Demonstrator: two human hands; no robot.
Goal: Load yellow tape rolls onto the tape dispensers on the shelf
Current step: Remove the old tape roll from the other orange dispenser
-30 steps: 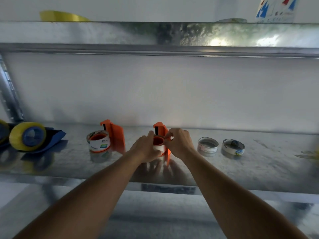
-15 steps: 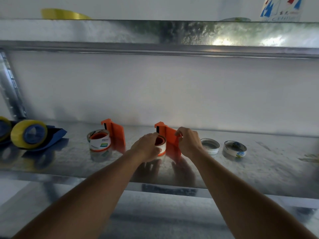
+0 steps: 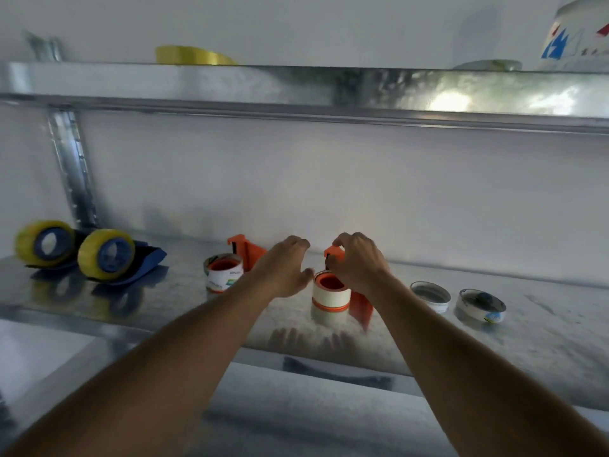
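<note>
- Orange plastic of the nearer dispenser (image 3: 361,303) is mostly hidden behind the right hand (image 3: 357,262), whose curled fingers seem to pinch its top edge; motion blur softens this.
- Left hand (image 3: 283,270) has let go of the white roll (image 3: 331,296) it cupped half a second ago and hovers beside it, fingers spread.
- Yellow tape rolls (image 3: 105,253) sit on blue dispensers (image 3: 145,260) far left on the galvanised shelf (image 3: 494,338); another yellow roll (image 3: 194,56) lies on the upper shelf.
</note>
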